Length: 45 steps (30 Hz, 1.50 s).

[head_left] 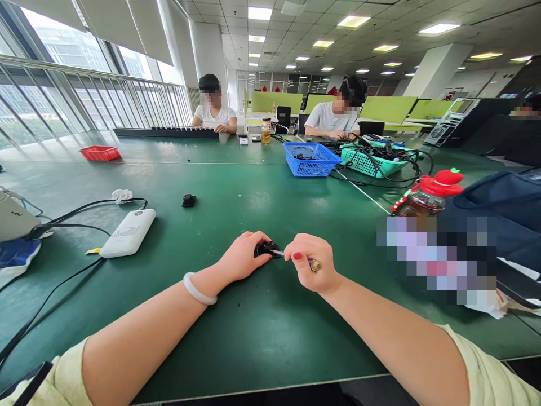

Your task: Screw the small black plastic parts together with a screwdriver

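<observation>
While the left hand [240,256] steadies a small black part [265,248] flat on the green table [262,332], the right hand [313,262] works close beside it, a thin tool [315,264] closed in its fist. Left grip: thumb on the near side, fingers curled over the far side, part held between them. Right grip: fingers wrapped round the tool's handle, butt end showing at the near right, pale shaft pointing left to the part — exact point of contact too small to make out. Part lies near the middle of the table, between the two hands. White bracelet [198,290] on the left wrist.

Farther off, left of centre, a second black piece [189,200] lies apart on the table. Left side: white power bank [129,233], black cables running near it; red tray [100,153] at the far left.

Far right of centre: blue basket [313,169] just beside a teal basket [367,163], dark cables heaped in and spilling round the latter. Jar of amber liquid [266,132] beyond — two people in white shirts seated at the far side. Near right: red-lidded bottle [435,189] beside a dark blue bag [502,211].
</observation>
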Available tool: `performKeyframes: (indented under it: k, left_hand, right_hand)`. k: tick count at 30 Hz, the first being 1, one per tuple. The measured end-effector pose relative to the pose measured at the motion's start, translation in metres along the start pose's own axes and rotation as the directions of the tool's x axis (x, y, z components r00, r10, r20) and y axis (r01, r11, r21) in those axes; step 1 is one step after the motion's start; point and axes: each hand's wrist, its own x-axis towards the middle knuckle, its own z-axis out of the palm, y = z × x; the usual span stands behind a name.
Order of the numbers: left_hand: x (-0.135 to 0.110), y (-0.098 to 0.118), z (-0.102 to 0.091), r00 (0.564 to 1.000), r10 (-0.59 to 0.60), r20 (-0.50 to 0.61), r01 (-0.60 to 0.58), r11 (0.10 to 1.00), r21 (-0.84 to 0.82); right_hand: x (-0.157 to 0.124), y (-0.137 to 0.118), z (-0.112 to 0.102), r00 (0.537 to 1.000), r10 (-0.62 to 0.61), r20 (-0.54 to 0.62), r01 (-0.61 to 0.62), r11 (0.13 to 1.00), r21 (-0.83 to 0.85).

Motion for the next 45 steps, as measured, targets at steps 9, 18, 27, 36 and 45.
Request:
performKeyframes:
  k: [9,18,27,36,45]
  left_hand:
    - [-0.001,0.001,0.000,1.000,0.001,0.005,-0.001,1.000,0.005]
    - [0.000,-0.002,0.000,1.000,0.015,0.004,-0.015,1.000,0.014]
    - [0.000,-0.002,0.001,1.000,0.004,0.006,-0.004,1.000,0.014]
    - [0.000,-0.002,0.002,1.000,0.009,-0.010,-0.009,1.000,-0.008]
    - [0.000,-0.003,0.002,1.000,0.017,-0.012,-0.017,1.000,-0.006]
  right_hand:
    - [0.000,-0.004,0.002,0.996,-0.080,0.025,0.080,0.997,-0.003]
    - [-0.002,-0.002,-0.001,1.000,-0.019,-0.002,0.019,1.000,-0.006]
    - [-0.002,-0.002,0.000,0.999,-0.039,-0.007,0.039,0.999,-0.015]
    - [-0.002,-0.008,0.012,0.879,-0.339,0.335,0.426,0.875,-0.231]
    - [0.001,0.003,0.004,0.906,-0.235,0.351,0.290,0.951,-0.111]
